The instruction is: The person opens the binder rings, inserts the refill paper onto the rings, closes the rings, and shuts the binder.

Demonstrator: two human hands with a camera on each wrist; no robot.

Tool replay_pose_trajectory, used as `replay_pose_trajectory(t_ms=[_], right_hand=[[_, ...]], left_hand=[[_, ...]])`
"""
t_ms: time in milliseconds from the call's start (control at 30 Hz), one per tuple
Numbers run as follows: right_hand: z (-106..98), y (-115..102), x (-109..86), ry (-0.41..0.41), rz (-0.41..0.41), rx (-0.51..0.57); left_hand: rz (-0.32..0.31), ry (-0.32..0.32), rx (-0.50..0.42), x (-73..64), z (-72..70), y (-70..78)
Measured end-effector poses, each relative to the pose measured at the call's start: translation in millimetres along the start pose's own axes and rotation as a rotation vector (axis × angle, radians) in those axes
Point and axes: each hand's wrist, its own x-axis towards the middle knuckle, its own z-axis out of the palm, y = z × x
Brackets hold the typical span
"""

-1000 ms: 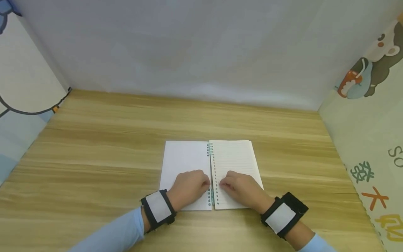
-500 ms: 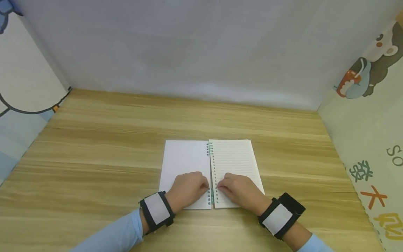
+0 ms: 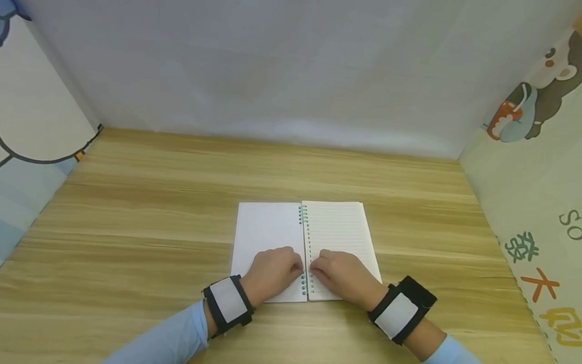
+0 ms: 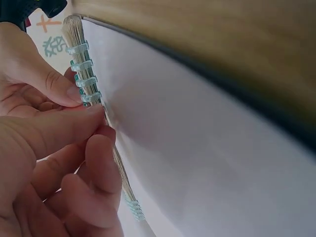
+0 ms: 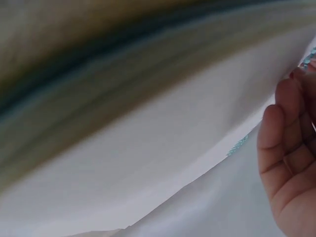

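An open notebook lies in the middle of the head view, with a blank white page (image 3: 265,225) left and a lined cream page (image 3: 338,222) right. Pale teal binding rings (image 4: 81,65) join its lower spine; another teal group (image 4: 134,209) sits at the upper end. My left hand (image 3: 273,272) pinches the spine beside the lower rings with thumb and forefinger. From the right, my right hand (image 3: 347,275) grips the same rings, its thumb (image 4: 66,91) pressed on them. In the right wrist view the right hand's fingers (image 5: 274,133) curl at the spine, fingertips partly hidden.
The notebook rests on a wood-grain table (image 3: 159,217). A pale grey wall (image 3: 282,71) rises at the back, and printed panels stand at the left (image 3: 41,101) and right (image 3: 518,202). Black wrist bands (image 3: 229,305) sit on both wrists.
My right hand has shifted slightly left, its fingertips now closer to my left hand. Between the two page stacks the gap at the lower spine has narrowed. My left hand stays nearly in place.
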Motion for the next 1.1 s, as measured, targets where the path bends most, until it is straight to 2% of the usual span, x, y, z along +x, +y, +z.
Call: replay_pose_trajectory(t_ms=[200, 700, 1100], right_hand=[[-1.4, -0.6, -0.4, -0.005, 0.017, 0.003], [3.5, -0.7, 0.7, 0.009, -0.01, 0.001], [5.6, -2.6, 0.1, 0.045, -0.004, -0.004]], left_hand=[[-0.003, -0.007, 0.003, 0.9, -0.3, -1.1], [0.025, -0.007, 0.012, 2.2, 2.1, 3.4], [0.043, -0.007, 0.021, 2.7, 3.1, 3.7]])
